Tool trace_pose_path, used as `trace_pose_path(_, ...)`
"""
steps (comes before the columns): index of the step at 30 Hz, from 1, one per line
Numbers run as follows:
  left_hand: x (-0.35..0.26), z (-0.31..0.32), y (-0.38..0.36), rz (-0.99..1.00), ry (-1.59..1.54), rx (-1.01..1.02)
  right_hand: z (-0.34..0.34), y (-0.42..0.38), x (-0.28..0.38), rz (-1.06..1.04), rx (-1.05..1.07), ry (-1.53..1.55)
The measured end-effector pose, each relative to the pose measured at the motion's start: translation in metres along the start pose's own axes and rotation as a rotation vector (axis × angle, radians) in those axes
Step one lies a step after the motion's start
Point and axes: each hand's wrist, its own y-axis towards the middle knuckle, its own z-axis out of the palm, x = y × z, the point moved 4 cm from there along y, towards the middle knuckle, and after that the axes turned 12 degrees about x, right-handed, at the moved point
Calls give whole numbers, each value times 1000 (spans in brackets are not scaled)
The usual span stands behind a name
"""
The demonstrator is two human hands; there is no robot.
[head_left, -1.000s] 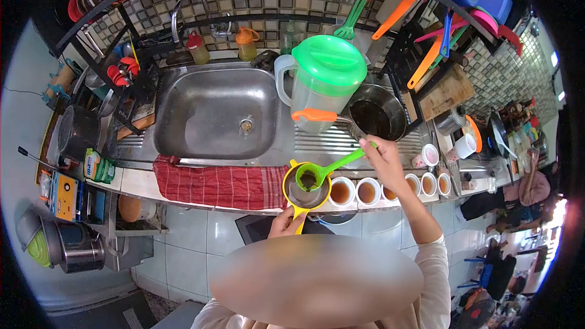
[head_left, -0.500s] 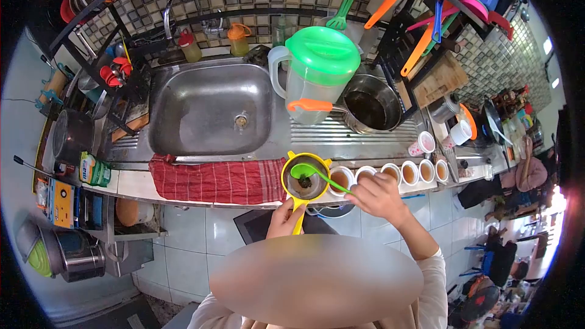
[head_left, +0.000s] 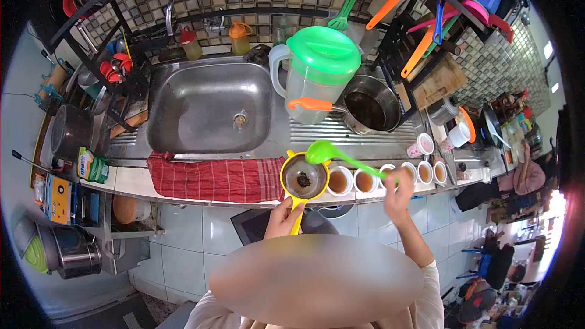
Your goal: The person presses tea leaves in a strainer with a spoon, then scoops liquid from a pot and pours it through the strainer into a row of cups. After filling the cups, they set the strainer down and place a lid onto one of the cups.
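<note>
My left hand (head_left: 281,217) grips the handle of a yellow-rimmed strainer (head_left: 297,197) at the counter's front edge. Dark wet residue (head_left: 303,179) lies in its mesh. My right hand (head_left: 399,195) is closed on the handle of a bright green ladle (head_left: 350,161), whose bowl is raised over the strainer's far right rim. What the bowl contains, if anything, I cannot see. Right of the strainer runs a row of several white cups of brown liquid, the nearest cup (head_left: 339,181) beside its rim. The ladle's handle and my right hand partly cover the middle cups.
Behind stand a green-lidded pitcher (head_left: 323,73) and a steel pot (head_left: 373,105) of dark liquid with an orange handle. A steel sink (head_left: 210,106) is on the left, with a red checked cloth (head_left: 213,178) before it. Printed cups (head_left: 421,145) stand at right; people are farther off.
The green ladle has lifted out of the strainer, and my right hand has moved right with it. The strainer and my left hand stay nearly where they were.
</note>
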Motion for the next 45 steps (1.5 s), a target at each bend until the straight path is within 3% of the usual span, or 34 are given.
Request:
trace_pose_path(3,0,0,-1,-10,12,-9,-16,0,-52,384,-183,57)
trace_pose_path(6,4,0,0,-10,5,-27,-30,21,-99,481,-243,63)
trace_pose_path(7,8,0,1,-9,-23,-18,-33,29,-110,467,-243,66)
trace_pose_path(9,6,2,1,-9,-39,-16,-33,46,-134,527,-142,-243)
trace_pose_path(10,5,2,0,11,-33,-11,-28,50,-161,428,-127,-418)
trace_pose_path(13,3,3,-3,27,-9,-23,-13,70,-171,309,-45,-552)
trace_pose_path(17,5,3,-6,-13,16,-21,12,89,-184,315,130,-778)
trace_pose_path(21,6,2,-6,-20,24,-17,25,99,-189,254,48,-701)
trace_pose_path(22,6,2,-5,-9,26,-17,26,103,-183,337,106,-694)
trace_pose_path(27,3,2,-4,-14,9,-33,32,102,-183,336,36,-589)
trace_pose_path(29,2,2,-5,-47,18,-27,34,99,-187,448,82,-497)
trace_pose_path(38,8,-1,0,11,12,-29,32,98,-231,445,83,-124)
trace_pose_path(40,7,-1,0,-7,20,-38,29,96,-245,567,158,-40)
trace_pose_path(45,8,-2,-1,-7,28,-29,22,89,-260,637,85,154)
